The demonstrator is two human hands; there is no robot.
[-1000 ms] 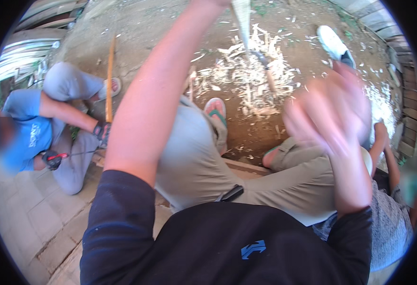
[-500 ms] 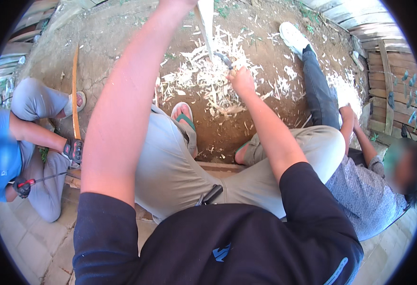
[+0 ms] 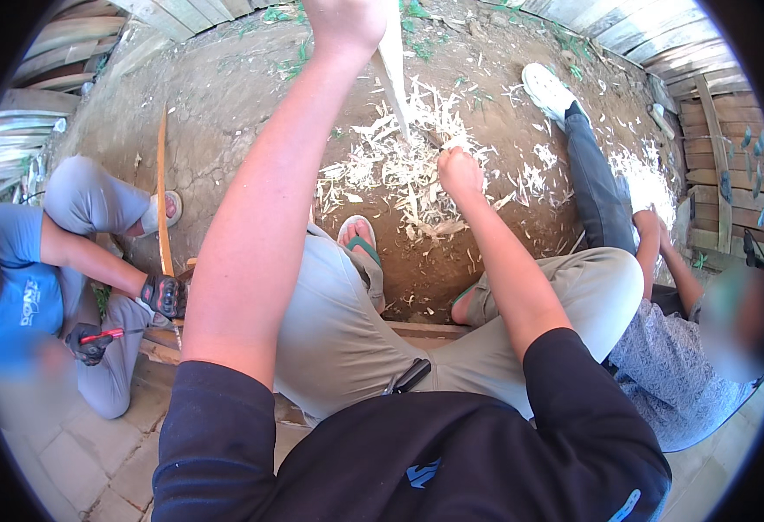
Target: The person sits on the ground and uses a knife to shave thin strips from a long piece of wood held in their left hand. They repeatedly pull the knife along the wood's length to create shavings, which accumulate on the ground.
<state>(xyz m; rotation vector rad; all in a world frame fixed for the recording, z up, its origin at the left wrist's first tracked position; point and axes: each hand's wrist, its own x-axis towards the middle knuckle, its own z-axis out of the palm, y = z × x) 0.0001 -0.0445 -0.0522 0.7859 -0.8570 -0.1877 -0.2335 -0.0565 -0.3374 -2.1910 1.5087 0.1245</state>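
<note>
My left hand (image 3: 347, 22) is at the top edge, partly cut off, closed around the upper part of a pale wooden strip (image 3: 392, 74). The strip slants down and tapers to a narrow end above a heap of wood shavings (image 3: 390, 157). To the right of that end, my right hand (image 3: 461, 172) is closed on the handle of a curved knife. Its short dark blade (image 3: 435, 139) shows only in part, pointing toward the strip. I cannot tell whether blade and wood touch.
At left, a person's gloved hands (image 3: 163, 296) hold a long wooden strip (image 3: 163, 200) and a red-handled tool (image 3: 103, 334). Another person (image 3: 669, 348) sits close on my right, leg (image 3: 589, 165) stretched forward. Plank walls (image 3: 703, 157) stand beyond. My sandalled foot (image 3: 361, 239) is on the dirt.
The whole view has shifted, moving things right and down. The knife blade shows less than before. The left person's red-handled tool is closer to the other glove, and a blurred head has entered there.
</note>
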